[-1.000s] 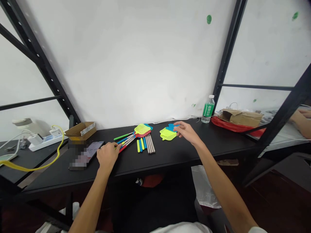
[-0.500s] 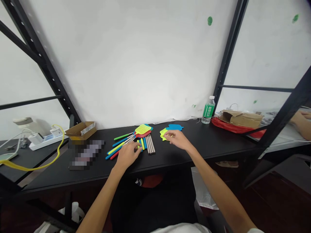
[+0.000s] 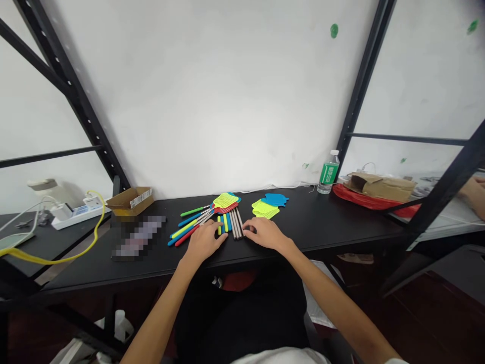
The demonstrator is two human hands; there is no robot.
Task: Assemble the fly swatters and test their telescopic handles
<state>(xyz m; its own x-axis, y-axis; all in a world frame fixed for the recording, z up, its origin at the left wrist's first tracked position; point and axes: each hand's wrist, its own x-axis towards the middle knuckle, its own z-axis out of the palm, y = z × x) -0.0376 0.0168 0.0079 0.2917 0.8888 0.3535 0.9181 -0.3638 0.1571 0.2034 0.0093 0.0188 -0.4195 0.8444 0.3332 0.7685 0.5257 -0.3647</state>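
Here, the fingers are kept open and nothing is gripped: the left hand [image 3: 204, 242] is laid beside the short coloured handles [image 3: 225, 222], the right hand [image 3: 265, 235] against the metal rods [image 3: 238, 225], on the black table [image 3: 322, 217], with the mesh swatter heads [image 3: 265, 208] lying just beyond.

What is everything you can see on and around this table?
fly swatters: several, yellow-green, red and blue heads, fanned out mid-table
loose swatter heads: at least two, yellow-green and blue, right of the swatters
short handle grips: several, yellow and blue, beside the rods
bare rods: several, metallic, side by side
black table: one, under everything here
cardboard box: one, brown, open, far left
blurred object: one, pixelated, left
water bottle: one, green label, far edge
red bag: one, right, under brown cardboard
co-worker's hand: one, far right
left hand: beside the grips
right hand: beside the rods
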